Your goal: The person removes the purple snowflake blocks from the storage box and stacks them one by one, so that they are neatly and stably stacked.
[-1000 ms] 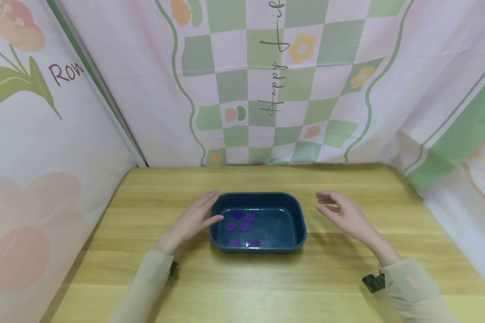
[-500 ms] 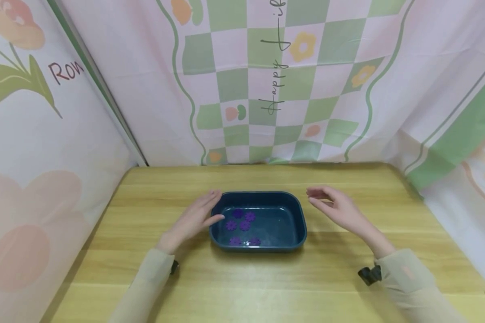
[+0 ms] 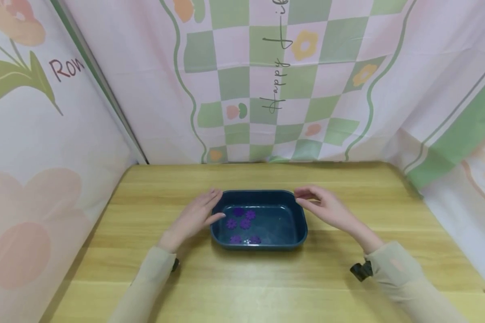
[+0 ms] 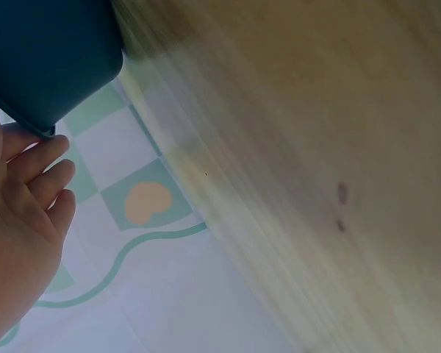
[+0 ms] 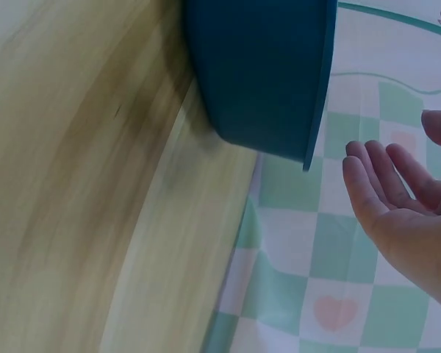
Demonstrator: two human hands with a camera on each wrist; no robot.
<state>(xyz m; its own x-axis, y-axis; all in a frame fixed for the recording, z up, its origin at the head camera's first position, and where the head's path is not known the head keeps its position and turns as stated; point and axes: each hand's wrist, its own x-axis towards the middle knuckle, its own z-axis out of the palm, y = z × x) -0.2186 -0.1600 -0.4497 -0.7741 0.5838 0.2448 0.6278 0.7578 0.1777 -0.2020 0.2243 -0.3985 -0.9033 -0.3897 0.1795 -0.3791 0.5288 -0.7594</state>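
Note:
A dark blue rectangular plastic basin (image 3: 272, 224) stands on the wooden table. Several small purple flower-shaped pieces (image 3: 245, 223) lie on its floor, mostly towards the left. My left hand (image 3: 194, 217) holds the basin's left rim, thumb over the inner side and fingers outside at the far left corner. In the left wrist view, its fingertips (image 4: 55, 151) touch the rim, and the thumb is hidden. My right hand (image 3: 325, 207) hovers at the far right corner, its fingers loosely bent with nothing between them. A small gap separates its fingertips from the rim in the right wrist view.
The light wooden table (image 3: 258, 287) runs beneath both forearms. A checked, flower-printed curtain (image 3: 266, 89) hangs along its back edge, with more printed cloth (image 3: 44, 148) on the left and right sides. A black wrist device (image 3: 361, 270) sits by the right cuff.
My right hand has moved left, from beside the basin to its far right corner. The left hand has kept its place at the left rim, and the basin and purple pieces look unmoved.

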